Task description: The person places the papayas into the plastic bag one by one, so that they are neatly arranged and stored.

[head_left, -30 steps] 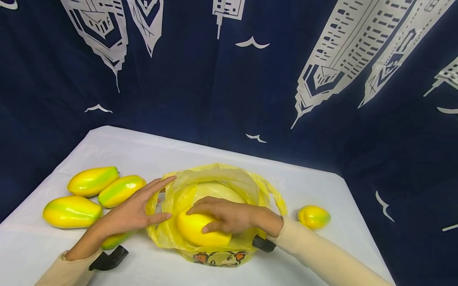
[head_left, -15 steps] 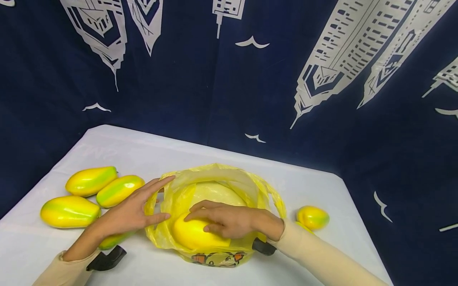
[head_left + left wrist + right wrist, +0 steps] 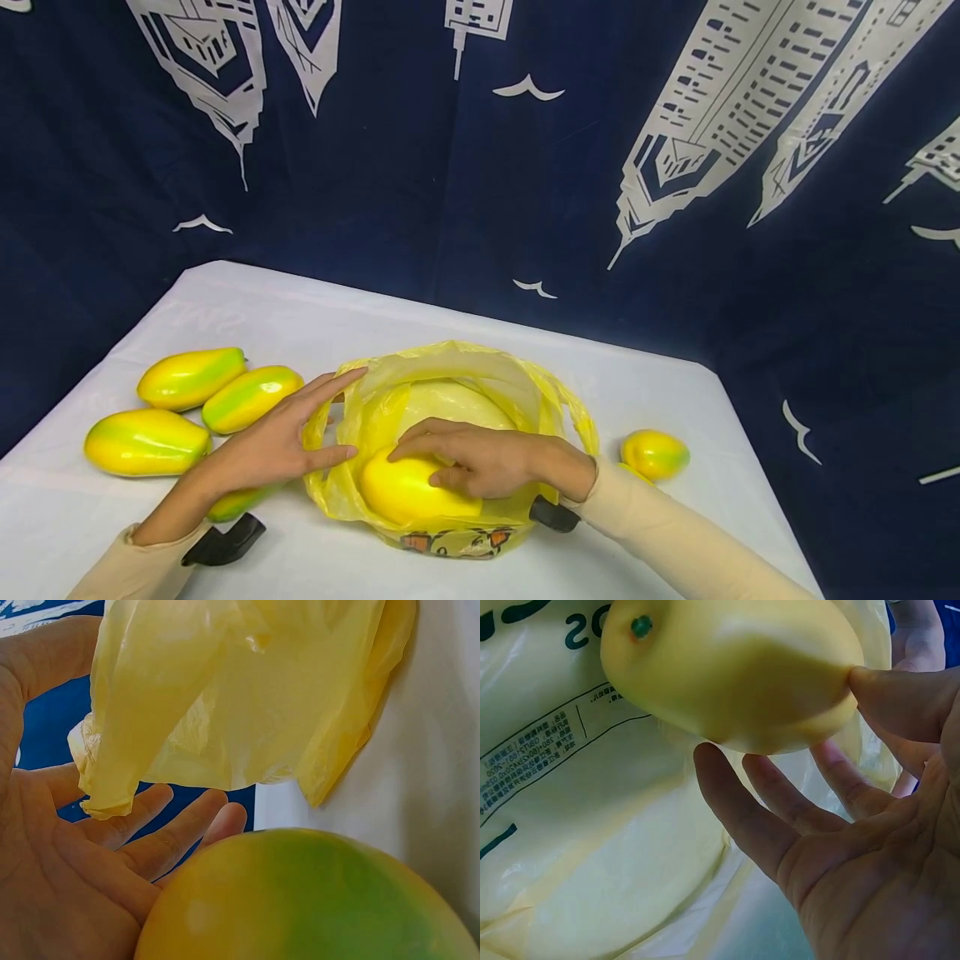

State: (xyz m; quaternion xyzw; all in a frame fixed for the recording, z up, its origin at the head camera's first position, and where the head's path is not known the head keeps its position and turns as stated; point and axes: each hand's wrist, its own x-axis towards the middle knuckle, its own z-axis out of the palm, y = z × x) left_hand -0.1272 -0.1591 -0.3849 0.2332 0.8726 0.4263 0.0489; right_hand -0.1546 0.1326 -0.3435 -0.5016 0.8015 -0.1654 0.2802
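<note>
Dark blue cloth [image 3: 450,167] with white building prints hangs behind the white tabletop [image 3: 300,308]. My right hand [image 3: 480,457] is inside the yellow plastic bag [image 3: 457,364], thumb on one side and curled fingers on the other, holding a glossy yellow fruit [image 3: 412,492] that lies within the bag, towards its near side. My left hand [image 3: 281,442] is spread wide at the bag's left handle, thumb and fingers well apart with the plastic between them.

I judge the fruit firm, smooth and a little slippery, best taken round its thick middle, away from the green stem end [image 3: 641,627]. The bag looks thin, limp and very light; spread fingers at its rim should suit it better than a hard tug.

Further out, one fruit [image 3: 236,504] lies partly hidden beneath my left wrist, three fruits [image 3: 147,442] sit close together left of it, and a rounder-looking fruit [image 3: 655,455] rests beyond my right sleeve [image 3: 660,525].
</note>
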